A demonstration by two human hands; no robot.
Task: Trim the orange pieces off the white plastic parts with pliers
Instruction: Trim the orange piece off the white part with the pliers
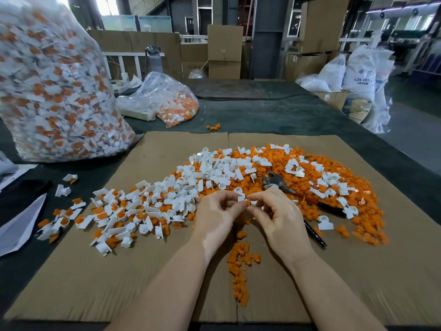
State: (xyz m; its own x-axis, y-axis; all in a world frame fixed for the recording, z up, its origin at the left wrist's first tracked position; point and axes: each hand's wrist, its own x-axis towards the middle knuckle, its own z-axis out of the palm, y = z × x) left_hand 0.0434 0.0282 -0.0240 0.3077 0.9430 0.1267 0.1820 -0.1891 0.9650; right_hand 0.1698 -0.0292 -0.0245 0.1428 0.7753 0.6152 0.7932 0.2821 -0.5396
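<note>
Pinching one white part [241,196], two hands

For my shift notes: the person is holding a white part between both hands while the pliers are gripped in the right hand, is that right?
Not quite. In the head view both hands, left hand and right hand, pinch the white part, but the pliers lie on the pile, ungripped.

Pliers [278,181] handles lie half-buried in parts — pinched piece [241,198] perhaps orange-tipped, mostly finger-hidden.

I see bare cardboard sheet [119,283] along its near edge; loose parts [167,201] crowd the middle, pliers [281,185] lie right, full bag [47,91] blocks the tabletop's [274,113] far-left corner.
</note>
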